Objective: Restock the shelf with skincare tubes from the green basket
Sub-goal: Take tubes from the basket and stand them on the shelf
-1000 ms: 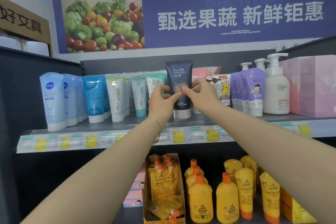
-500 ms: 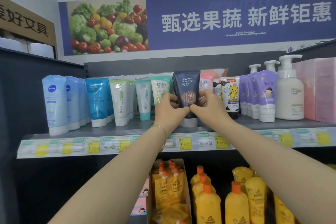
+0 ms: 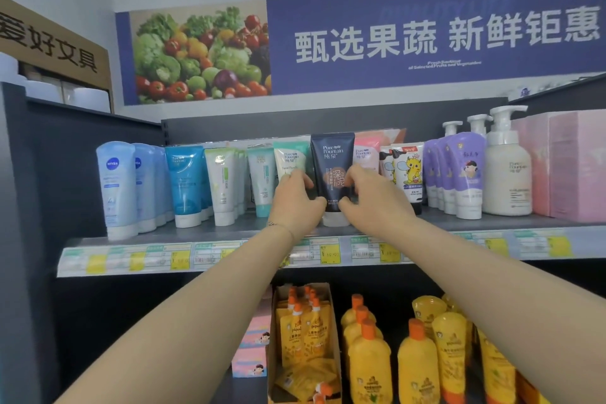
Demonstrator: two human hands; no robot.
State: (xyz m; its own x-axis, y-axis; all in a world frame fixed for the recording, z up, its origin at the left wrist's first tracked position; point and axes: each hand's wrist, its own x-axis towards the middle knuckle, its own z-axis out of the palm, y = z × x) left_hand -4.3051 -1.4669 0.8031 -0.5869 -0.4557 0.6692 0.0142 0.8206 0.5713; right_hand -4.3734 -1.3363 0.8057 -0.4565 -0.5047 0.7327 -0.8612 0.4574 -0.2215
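A person's left hand (image 3: 295,203) and right hand (image 3: 372,202) clasp a navy Pure Fountain tube (image 3: 333,154) from either side on the grey upper shelf (image 3: 229,229), fingers curled against its edges and thumbs near its lower body. The tube stands upright, long axis vertical, with its pale cap down on the shelf, its flat crimped end pointing up and its label facing out. It sits between a mint-green Pure Fountain tube (image 3: 290,157) and a pink Pure Fountain tube (image 3: 365,151), above the price-label strip (image 3: 196,256).
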